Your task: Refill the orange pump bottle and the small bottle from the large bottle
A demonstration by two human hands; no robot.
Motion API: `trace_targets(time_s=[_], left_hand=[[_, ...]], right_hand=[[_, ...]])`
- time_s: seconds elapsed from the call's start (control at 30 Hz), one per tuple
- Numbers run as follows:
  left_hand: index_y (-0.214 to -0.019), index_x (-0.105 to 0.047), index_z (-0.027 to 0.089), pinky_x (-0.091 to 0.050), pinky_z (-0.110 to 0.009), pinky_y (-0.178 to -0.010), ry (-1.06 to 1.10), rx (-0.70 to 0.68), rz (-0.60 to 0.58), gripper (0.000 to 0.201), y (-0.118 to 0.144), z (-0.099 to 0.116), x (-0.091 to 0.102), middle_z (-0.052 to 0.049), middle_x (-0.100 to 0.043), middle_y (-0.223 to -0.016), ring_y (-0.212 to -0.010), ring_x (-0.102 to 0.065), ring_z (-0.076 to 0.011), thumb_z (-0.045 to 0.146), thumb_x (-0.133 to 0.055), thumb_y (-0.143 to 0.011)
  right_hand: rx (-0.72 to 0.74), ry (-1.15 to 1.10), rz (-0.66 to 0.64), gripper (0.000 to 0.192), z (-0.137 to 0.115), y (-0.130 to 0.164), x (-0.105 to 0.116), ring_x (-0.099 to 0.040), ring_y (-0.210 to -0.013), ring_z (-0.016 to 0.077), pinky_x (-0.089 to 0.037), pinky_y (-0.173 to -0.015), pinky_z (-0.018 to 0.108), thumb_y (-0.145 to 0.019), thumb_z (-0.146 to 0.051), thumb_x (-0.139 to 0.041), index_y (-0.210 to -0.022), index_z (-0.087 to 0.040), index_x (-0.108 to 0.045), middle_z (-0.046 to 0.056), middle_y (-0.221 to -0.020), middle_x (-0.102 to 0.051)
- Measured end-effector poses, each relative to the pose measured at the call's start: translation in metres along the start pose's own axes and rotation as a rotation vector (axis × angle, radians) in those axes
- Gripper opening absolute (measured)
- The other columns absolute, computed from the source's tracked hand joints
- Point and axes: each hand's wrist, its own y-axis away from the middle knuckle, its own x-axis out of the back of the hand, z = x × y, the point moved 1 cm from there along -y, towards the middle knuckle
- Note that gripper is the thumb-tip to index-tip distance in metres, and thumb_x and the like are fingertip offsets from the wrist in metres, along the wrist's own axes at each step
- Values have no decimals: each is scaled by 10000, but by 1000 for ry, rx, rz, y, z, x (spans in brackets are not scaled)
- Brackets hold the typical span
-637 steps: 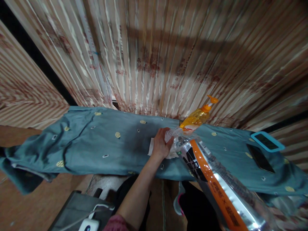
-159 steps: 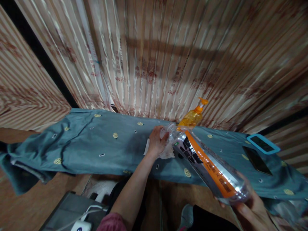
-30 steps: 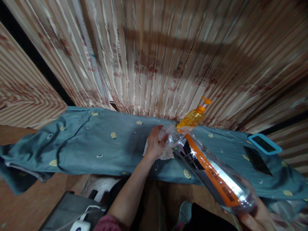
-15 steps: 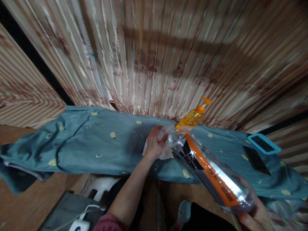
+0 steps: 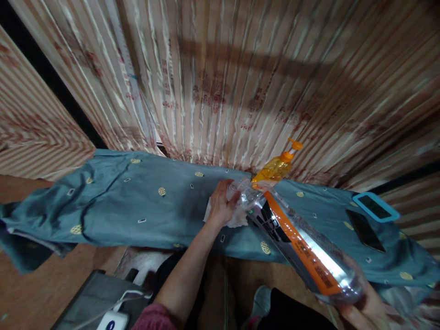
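Note:
A large clear plastic bottle [image 5: 297,243] with a silver, black and orange label lies tilted across the middle right, its neck toward the upper left. My left hand [image 5: 222,201] is closed around its neck end. White tissue [image 5: 237,219] shows beneath that hand and the bottle neck. At the lower right, my right hand [image 5: 366,305] grips the bottle's base, with part of the fingers hidden behind it. Just beyond the bottle stands a yellow pump bottle [image 5: 275,169] with an orange pump head, its lower part partly covered by the large bottle's neck.
Teal patterned cloth [image 5: 113,206] covers the long narrow surface. A blue-framed device [image 5: 376,207] and a dark phone [image 5: 365,230] lie at its right. Pleated curtain [image 5: 213,91] hangs behind. A grey stool [image 5: 92,298] carries a white device [image 5: 112,320] with a cable at lower left.
Both hands keep their hold on the bottle, which stays in nearly the same position. Only the camera view has shifted slightly.

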Motion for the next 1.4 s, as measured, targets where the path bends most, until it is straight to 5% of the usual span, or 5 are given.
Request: trace_targets(time_s=[0.37,0.7,0.83,1.17,1.4], left_hand=[[-1123,-640,179,-538,-392,-889,15,3,-13,280,-1,2,1,-98,-704,-1052,-1000,-679,-263,381,-558,-948],[-1122,-642,180,-531,-375,-876,3,-15,-8,303,0,-1,-1,-92,-702,-1050,-996,-677,-253,423,-544,-971],[-1124,-640,172,-531,-381,-856,3,-29,8,341,0,-1,-2,-100,-700,-1032,-973,-677,-259,455,-521,-976],[-1115,-632,171,-531,-387,-866,15,-48,26,345,1,-2,-2,-100,-698,-1028,-975,-679,-260,464,-518,-974],[-1121,-635,171,-536,-388,-871,15,-28,10,327,0,-3,-3,-100,-695,-1034,-986,-675,-261,443,-545,-962]], right_hand=[[38,50,55,1000,-10,4,-8,-664,-1230,356,-563,-975,347,-721,-600,-779,-1550,-212,-375,126,-1387,-667],[35,-37,19,761,-15,0,-6,-689,-1193,321,-568,-941,309,-698,-459,-829,-1381,-247,-570,85,-1289,-724],[47,49,-28,746,-17,-1,-4,-689,-1176,380,-596,-909,371,-641,-456,-859,-1310,-213,-636,111,-1257,-736],[172,10,39,751,8,-2,-4,-723,-1132,338,-611,-857,306,-687,-443,-819,-1375,-217,-618,111,-1284,-733],[138,98,-15,765,-5,-1,-4,-660,-1235,368,-594,-925,378,-695,-489,-820,-1380,-216,-616,118,-1362,-688]])
